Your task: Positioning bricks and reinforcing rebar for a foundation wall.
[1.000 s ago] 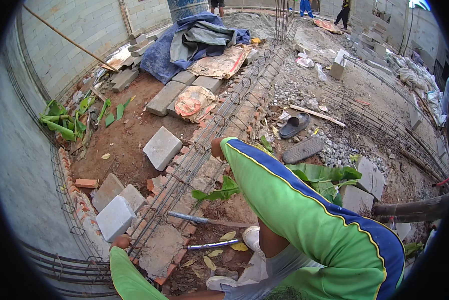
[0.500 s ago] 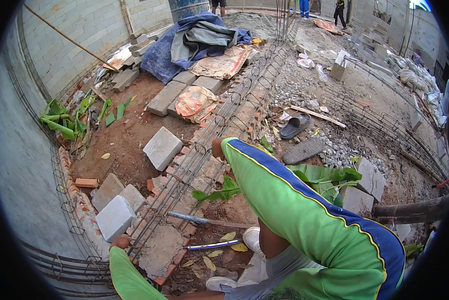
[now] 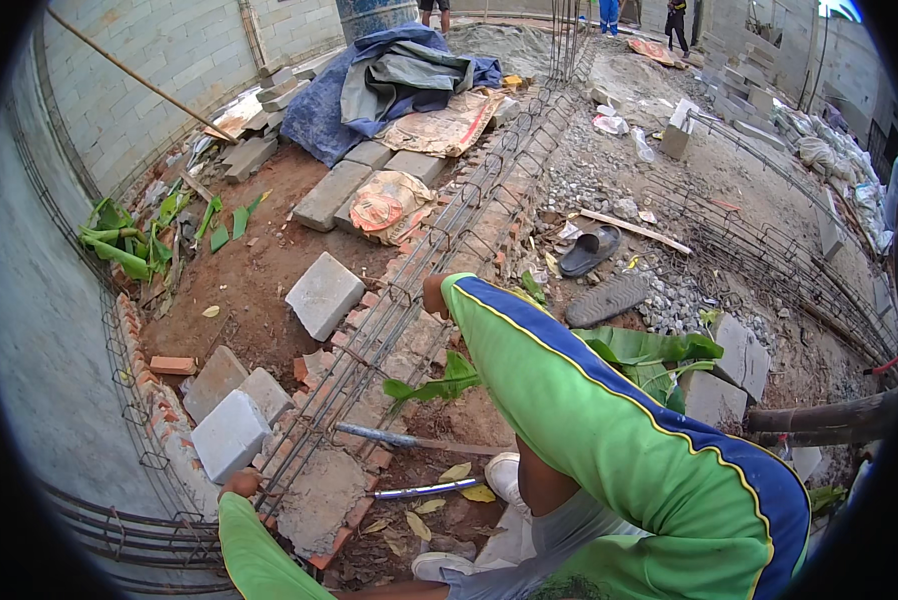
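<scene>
A long steel rebar cage (image 3: 364, 330), straight bars tied with bent stirrups, runs along a low brick footing (image 3: 319, 500) from the lower left to the far middle. My left hand (image 3: 241, 483) is closed on the near end of the cage, beside a pale grey block (image 3: 231, 436). Farther along, my right hand (image 3: 435, 297) is curled against the cage's right side, its fingers partly hidden behind the green sleeve. By my feet, a metal pipe (image 3: 377, 435) and a blue-and-white strip (image 3: 426, 490) lie across the footing's right edge.
More blocks (image 3: 326, 296) lie left of the cage. A blue tarp (image 3: 389, 85) covers a heap at the back. Sandals (image 3: 591, 250), gravel and banana leaves (image 3: 654, 350) are on the right, with more rebar (image 3: 779, 270) beyond. Other people stand far back.
Both hands stay at the same places on the rebar cage. Far off, the people's legs have shifted slightly.
</scene>
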`<state>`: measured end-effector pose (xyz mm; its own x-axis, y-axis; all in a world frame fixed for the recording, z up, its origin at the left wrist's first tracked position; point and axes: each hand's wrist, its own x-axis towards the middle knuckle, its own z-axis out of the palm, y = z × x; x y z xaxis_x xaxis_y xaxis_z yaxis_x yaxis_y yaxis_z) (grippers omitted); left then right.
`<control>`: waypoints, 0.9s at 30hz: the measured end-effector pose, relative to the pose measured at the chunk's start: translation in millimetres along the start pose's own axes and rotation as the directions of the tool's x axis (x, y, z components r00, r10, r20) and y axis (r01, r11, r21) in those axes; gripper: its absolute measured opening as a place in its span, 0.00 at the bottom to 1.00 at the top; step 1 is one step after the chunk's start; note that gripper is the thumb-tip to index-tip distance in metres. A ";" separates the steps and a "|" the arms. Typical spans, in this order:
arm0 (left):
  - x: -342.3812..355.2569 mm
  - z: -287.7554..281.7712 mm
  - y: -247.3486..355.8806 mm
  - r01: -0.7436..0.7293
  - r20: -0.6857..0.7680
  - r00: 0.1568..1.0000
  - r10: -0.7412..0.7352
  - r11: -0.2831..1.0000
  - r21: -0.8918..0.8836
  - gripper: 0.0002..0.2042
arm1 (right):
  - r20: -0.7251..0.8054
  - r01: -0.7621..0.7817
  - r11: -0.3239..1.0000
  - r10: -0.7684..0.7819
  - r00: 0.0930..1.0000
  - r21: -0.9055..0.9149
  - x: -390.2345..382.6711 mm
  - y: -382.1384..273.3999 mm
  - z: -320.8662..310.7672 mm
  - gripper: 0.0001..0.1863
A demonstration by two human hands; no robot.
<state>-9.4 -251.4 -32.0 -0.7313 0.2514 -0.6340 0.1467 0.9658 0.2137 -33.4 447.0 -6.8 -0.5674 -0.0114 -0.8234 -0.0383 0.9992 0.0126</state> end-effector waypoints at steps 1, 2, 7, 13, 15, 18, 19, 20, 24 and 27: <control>0.7 0.7 8.8 0.041 -0.004 0.999 -0.041 0.998 -0.042 0.16 | 0.011 -0.052 0.995 0.051 0.999 0.080 -3.8 1.4 0.9 0.16; -2.1 0.2 16.0 0.087 -0.008 0.996 -0.088 0.993 -0.083 0.16 | 0.020 -0.093 0.985 0.091 0.996 0.144 -7.1 0.7 1.3 0.16; -31.1 -4.7 28.9 0.179 0.003 0.983 -0.181 0.970 -0.163 0.16 | 0.063 -0.148 0.956 0.136 0.989 0.252 -5.6 -18.1 -3.8 0.17; -10.7 -11.4 50.0 0.134 -0.005 0.991 -0.137 0.976 -0.173 0.16 | -0.019 -0.081 0.979 0.086 0.996 0.186 12.6 28.3 8.5 0.18; -6.7 -12.4 58.1 0.124 -0.007 0.992 -0.127 0.978 -0.168 0.16 | -0.009 -0.063 0.986 0.065 0.998 0.152 13.1 37.1 12.4 0.18; -64.7 5.0 2.1 0.281 0.016 0.959 -0.284 0.935 -0.215 0.17 | -0.058 0.017 0.985 -0.007 0.998 0.170 21.7 -55.4 -7.7 0.17; -49.0 -1.0 13.9 0.218 0.000 0.975 -0.222 0.958 -0.185 0.17 | -0.070 -0.021 0.983 0.034 0.997 0.184 21.0 -29.6 -6.2 0.17; -4.6 -13.4 52.9 0.086 -0.017 0.996 -0.089 0.987 -0.137 0.17 | -0.068 0.013 0.999 -0.016 0.998 -0.045 13.6 40.3 8.2 0.17; -30.8 11.5 -17.5 0.228 0.015 0.974 -0.228 0.969 -0.098 0.15 | -0.059 -0.041 0.957 0.060 0.996 0.287 30.5 -33.8 -2.1 0.17; -17.3 4.2 -3.1 0.029 0.006 1.000 -0.029 0.999 0.036 0.14 | -0.067 -0.034 0.981 0.047 0.997 0.194 39.2 -1.3 0.3 0.17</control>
<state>5.6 -258.4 -24.9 -0.7311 0.2233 -0.6447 0.1495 0.9744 0.1679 -55.4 445.3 -39.2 -0.6227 0.0334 -0.7817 0.1407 0.9876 -0.0698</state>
